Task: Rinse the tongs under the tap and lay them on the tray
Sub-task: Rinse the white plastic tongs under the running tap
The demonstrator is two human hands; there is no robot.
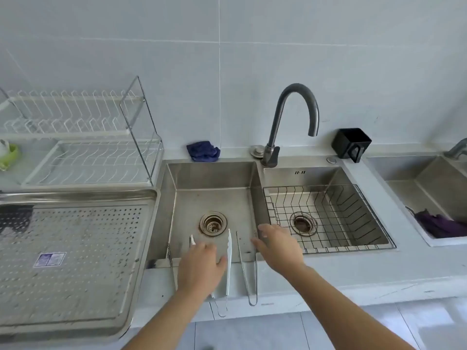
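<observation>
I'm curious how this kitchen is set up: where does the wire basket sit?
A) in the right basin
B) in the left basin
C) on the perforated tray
A: the wire basket sits inside the right basin, over its drain.

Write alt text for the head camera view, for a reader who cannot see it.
A person's left hand partly covers white-tipped tongs lying across the front edge of a steel sink, while the right hand hovers open near the tips of all-metal tongs beside them. A perforated tray sits on the counter to the left, and the tap shows no water running.
</observation>
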